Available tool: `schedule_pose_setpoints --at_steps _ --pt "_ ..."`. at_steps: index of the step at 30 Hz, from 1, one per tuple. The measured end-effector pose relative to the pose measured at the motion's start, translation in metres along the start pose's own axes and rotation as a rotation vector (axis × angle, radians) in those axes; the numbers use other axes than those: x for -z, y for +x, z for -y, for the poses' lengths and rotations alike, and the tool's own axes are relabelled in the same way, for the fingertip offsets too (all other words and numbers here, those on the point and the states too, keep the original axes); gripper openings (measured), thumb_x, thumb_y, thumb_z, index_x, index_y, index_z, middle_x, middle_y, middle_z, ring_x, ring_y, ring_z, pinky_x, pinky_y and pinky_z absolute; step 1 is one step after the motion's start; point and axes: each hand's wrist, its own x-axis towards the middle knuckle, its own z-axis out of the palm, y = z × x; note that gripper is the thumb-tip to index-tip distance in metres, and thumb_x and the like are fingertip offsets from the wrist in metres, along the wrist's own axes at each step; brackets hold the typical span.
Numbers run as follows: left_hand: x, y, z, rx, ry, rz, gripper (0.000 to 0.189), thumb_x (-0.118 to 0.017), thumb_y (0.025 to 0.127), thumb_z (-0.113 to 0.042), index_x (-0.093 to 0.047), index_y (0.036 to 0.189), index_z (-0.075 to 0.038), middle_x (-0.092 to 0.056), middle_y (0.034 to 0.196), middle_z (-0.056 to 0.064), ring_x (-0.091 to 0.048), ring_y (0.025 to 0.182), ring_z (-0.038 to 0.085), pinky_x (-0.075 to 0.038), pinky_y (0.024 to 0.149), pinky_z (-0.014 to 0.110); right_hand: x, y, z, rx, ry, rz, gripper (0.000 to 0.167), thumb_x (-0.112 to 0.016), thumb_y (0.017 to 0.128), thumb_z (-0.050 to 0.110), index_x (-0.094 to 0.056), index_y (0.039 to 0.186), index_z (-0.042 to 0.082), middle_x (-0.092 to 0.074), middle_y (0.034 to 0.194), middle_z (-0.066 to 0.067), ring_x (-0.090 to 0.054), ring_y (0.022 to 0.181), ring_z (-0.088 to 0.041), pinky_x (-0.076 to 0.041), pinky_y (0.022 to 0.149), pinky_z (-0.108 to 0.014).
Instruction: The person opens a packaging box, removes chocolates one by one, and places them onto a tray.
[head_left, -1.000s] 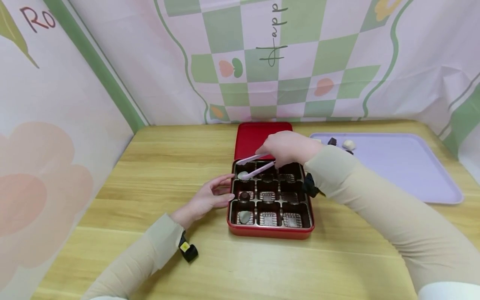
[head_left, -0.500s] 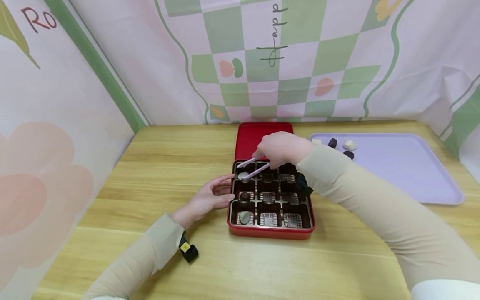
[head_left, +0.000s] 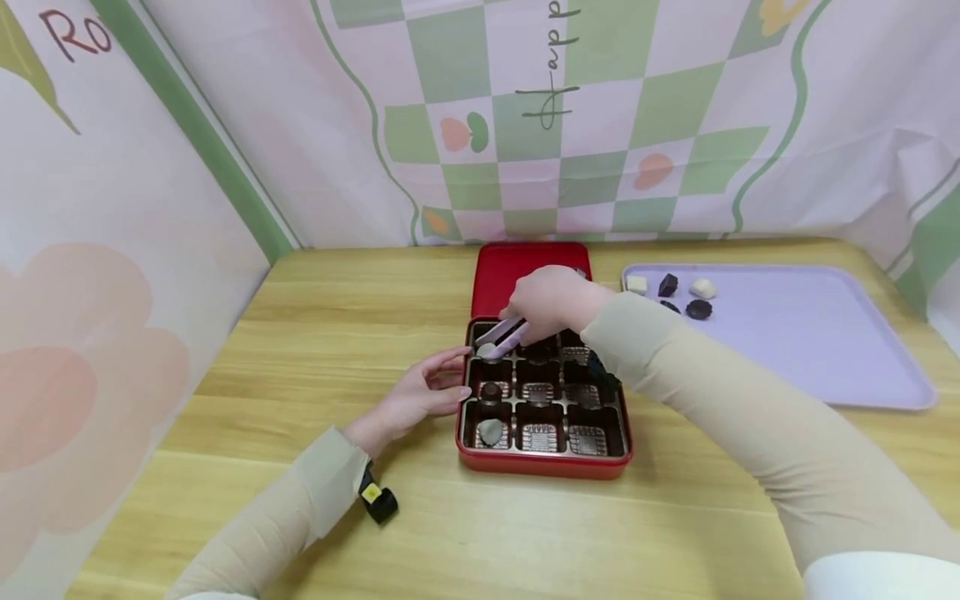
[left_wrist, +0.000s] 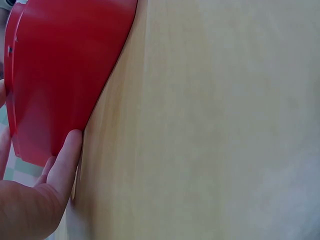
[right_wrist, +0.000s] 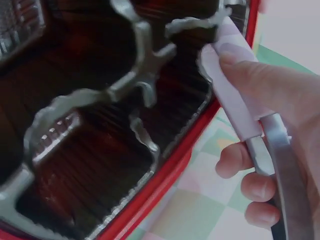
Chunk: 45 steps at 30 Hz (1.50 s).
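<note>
In the head view my right hand [head_left: 551, 302] grips a pair of tongs [head_left: 512, 337] with lilac tips and metal arms. Their tips reach into the far left compartment of a red tin [head_left: 543, 465] with a brown divided insert, right at a pale chocolate [head_left: 486, 351]. A dark round chocolate [head_left: 491, 392] sits in the compartment nearer me, and another pale chocolate [head_left: 491, 431] in the nearest left one. My left hand [head_left: 420, 387] rests against the tin's left side; the left wrist view shows its extended fingers [left_wrist: 67, 162] touching the red wall.
The tin's red lid [head_left: 504, 275] lies folded back behind it. A lilac tray [head_left: 817, 342] at the right bears several chocolates, among them a pale cube [head_left: 636, 285] and a dark round one [head_left: 699, 309]. A printed cloth [head_left: 525, 192] hangs behind the wooden table [head_left: 337, 308].
The tongs' arms have come closer together at the pale chocolate, and my right hand has shifted slightly left. More of the tray's chocolates show now. My left hand stays at the tin.
</note>
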Motion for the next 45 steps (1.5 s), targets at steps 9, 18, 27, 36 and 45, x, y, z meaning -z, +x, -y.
schedule_pose_setpoints --at_steps 9,18,27,36,45 --pt "0.0 -0.001 0.0 0.003 0.009 0.005 0.063 -0.059 0.088 0.003 -0.037 0.145 -0.009 -0.042 0.138 0.023 -0.05 0.117 0.027 -0.057 0.087 0.036 -0.008 0.001 0.004 0.058 -0.043 -0.043 0.022 -0.069 0.084 0.031 -0.072 0.105 0.026 -0.07 0.087 0.002 -0.063 0.075 -0.019 -0.056 0.068 -0.037" --pt "0.0 -0.001 -0.001 -0.004 0.004 -0.003 0.065 -0.06 0.087 0.004 -0.036 0.145 -0.01 -0.041 0.139 0.023 -0.05 0.117 0.027 -0.057 0.087 0.037 -0.015 0.001 -0.002 0.079 -0.01 -0.093 0.026 -0.072 0.082 0.033 -0.071 0.108 0.029 -0.07 0.081 0.005 -0.061 0.071 -0.016 -0.056 0.066 -0.036" --pt "-0.001 -0.001 -0.002 0.006 -0.001 -0.009 0.065 -0.059 0.087 0.004 -0.036 0.145 -0.01 -0.04 0.138 0.023 -0.049 0.118 0.028 -0.056 0.088 0.038 -0.022 -0.005 -0.006 0.119 0.023 -0.189 0.029 -0.072 0.082 0.03 -0.071 0.111 0.027 -0.073 0.084 0.004 -0.064 0.072 -0.02 -0.056 0.068 -0.039" --pt "0.0 -0.002 -0.001 0.006 -0.006 -0.004 0.065 -0.06 0.086 0.004 -0.037 0.145 -0.01 -0.04 0.139 0.023 -0.049 0.119 0.029 -0.056 0.088 0.038 -0.033 -0.011 -0.019 0.168 0.173 -0.229 0.024 -0.07 0.083 0.028 -0.071 0.107 0.026 -0.071 0.08 0.008 -0.059 0.066 -0.015 -0.053 0.063 -0.036" --pt "0.0 -0.002 0.0 0.004 -0.008 -0.003 0.065 -0.06 0.086 0.004 -0.037 0.145 -0.01 -0.04 0.139 0.023 -0.049 0.119 0.029 -0.056 0.089 0.037 -0.04 -0.018 -0.027 0.123 0.297 -0.266 0.035 -0.071 0.083 0.031 -0.07 0.116 0.022 -0.074 0.092 0.001 -0.06 0.066 -0.015 -0.05 0.061 -0.033"
